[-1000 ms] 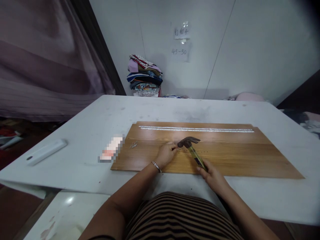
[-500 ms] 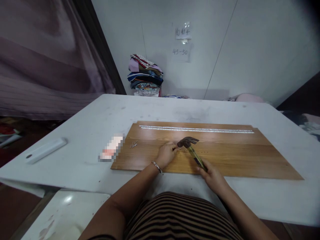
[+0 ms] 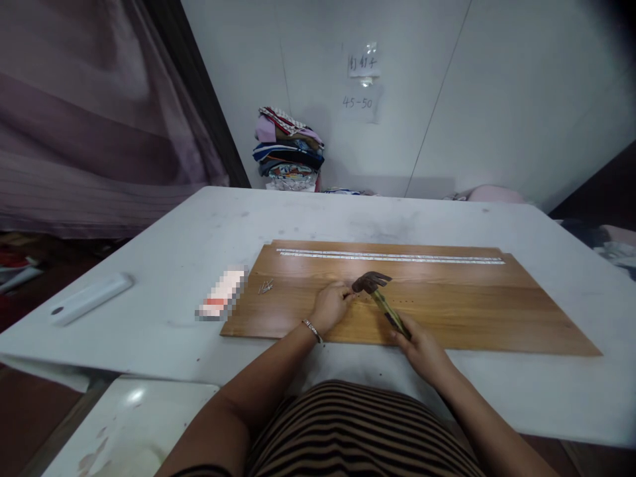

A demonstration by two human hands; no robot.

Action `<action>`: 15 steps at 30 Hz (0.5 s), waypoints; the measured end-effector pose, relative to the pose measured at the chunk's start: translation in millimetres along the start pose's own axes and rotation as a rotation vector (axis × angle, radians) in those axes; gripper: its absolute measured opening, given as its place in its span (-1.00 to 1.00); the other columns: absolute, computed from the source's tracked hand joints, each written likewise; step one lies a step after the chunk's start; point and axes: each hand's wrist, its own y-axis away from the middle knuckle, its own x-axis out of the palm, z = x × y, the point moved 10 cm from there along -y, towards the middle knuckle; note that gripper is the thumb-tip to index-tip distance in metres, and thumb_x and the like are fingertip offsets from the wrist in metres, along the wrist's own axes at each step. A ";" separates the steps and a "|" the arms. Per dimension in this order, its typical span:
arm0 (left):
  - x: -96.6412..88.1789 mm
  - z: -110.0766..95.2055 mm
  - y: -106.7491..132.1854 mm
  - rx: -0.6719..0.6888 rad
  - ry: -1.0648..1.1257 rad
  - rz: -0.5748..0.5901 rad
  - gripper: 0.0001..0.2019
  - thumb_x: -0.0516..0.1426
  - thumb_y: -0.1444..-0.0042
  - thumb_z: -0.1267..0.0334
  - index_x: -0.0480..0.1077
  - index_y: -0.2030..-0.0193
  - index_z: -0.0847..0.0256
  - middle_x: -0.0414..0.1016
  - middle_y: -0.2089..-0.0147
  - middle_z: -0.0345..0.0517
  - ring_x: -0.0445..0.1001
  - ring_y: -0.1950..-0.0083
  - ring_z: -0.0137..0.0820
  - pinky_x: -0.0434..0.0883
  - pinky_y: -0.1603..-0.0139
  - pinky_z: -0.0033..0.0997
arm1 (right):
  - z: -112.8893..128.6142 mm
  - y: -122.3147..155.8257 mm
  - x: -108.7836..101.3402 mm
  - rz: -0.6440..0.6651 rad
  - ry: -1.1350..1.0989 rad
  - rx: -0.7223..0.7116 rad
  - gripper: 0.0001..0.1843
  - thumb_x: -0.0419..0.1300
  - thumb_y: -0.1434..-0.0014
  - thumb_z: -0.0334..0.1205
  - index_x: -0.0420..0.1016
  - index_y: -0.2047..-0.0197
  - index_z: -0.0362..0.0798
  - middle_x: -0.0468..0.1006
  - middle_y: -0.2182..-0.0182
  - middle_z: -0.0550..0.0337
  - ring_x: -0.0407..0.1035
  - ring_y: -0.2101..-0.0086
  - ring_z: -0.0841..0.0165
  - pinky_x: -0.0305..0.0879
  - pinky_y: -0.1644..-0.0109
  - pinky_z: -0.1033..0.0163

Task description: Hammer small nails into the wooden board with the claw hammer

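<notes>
My right hand (image 3: 418,346) is wrapped round the yellow-and-black handle of a claw hammer (image 3: 370,283). The hammer's dark head hovers low over a brown wooden board (image 3: 472,311), its striking face right by the fingertips of my left hand (image 3: 332,308). Those fingers are pinched together close to the board; whatever they hold is too small and covered to make out. A row of small dark dots runs along the board to the right of the fingertips. On the board's left part lies a little pile of loose nails (image 3: 265,286).
Two pale marked strips (image 3: 397,258) run along the board's far edge. The board rests on a white table (image 3: 163,245). At left lie a white elongated object (image 3: 92,298) and a blurred-out item (image 3: 222,293). Folded clothes (image 3: 289,149) are stacked behind the table by the wall.
Hardly anything differs: the hammer head has shifted very slightly, and both hands keep their places and grips.
</notes>
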 end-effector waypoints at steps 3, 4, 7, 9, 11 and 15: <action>-0.5 0.2 0.3 -0.007 -0.003 0.000 -0.81 0.17 -0.29 0.31 0.65 0.19 0.18 0.61 0.17 -0.07 0.50 0.11 -0.34 0.33 0.12 -0.40 | -1.8 0.1 5.4 0.057 0.051 0.009 -0.48 0.14 -0.21 -0.07 0.54 -0.22 0.08 0.73 0.03 0.02 0.61 0.00 -0.04 0.52 -0.08 -0.11; -0.4 0.4 0.4 -0.009 -0.003 0.000 -0.82 0.17 -0.29 0.31 0.65 0.19 0.18 0.61 0.17 -0.07 0.50 0.11 -0.34 0.32 0.12 -0.40 | -1.8 0.5 6.3 0.071 0.061 0.014 -0.46 0.12 -0.22 -0.06 0.53 -0.24 0.03 0.72 0.00 -0.02 0.60 -0.02 -0.05 0.50 -0.11 -0.13; 0.1 0.2 0.1 -0.007 -0.002 0.003 -0.81 0.16 -0.31 0.29 0.65 0.19 0.18 0.61 0.17 -0.06 0.50 0.11 -0.34 0.32 0.12 -0.39 | 1.2 1.6 4.4 0.071 0.060 0.017 -0.42 0.09 -0.24 -0.04 0.50 -0.27 -0.02 0.70 -0.06 -0.07 0.58 -0.06 -0.04 0.49 -0.14 -0.14; 0.4 -0.2 -0.3 -0.001 0.000 0.005 -0.80 0.16 -0.31 0.28 0.65 0.19 0.18 0.61 0.16 -0.06 0.50 0.10 -0.34 0.33 0.10 -0.39 | 4.5 1.6 2.7 0.057 0.044 0.002 -0.44 0.10 -0.25 -0.05 0.50 -0.26 0.01 0.69 -0.07 -0.05 0.58 -0.06 -0.03 0.49 -0.14 -0.12; 0.5 -0.1 -0.6 0.001 0.002 0.005 -0.81 0.16 -0.31 0.29 0.65 0.19 0.18 0.62 0.15 -0.06 0.50 0.09 -0.34 0.34 0.08 -0.39 | 5.6 0.8 2.6 0.048 0.032 -0.012 -0.48 0.12 -0.23 -0.07 0.53 -0.22 0.07 0.71 -0.03 0.00 0.59 -0.04 -0.03 0.50 -0.12 -0.13; 0.3 0.1 -0.8 0.005 0.009 0.001 -0.82 0.16 -0.29 0.31 0.64 0.20 0.17 0.62 0.14 -0.06 0.51 0.08 -0.32 0.36 0.07 -0.37 | 1.7 -0.9 1.8 0.022 0.013 -0.021 -0.56 0.18 -0.18 -0.08 0.59 -0.13 0.19 0.75 0.10 0.13 0.61 0.00 -0.03 0.53 -0.07 -0.10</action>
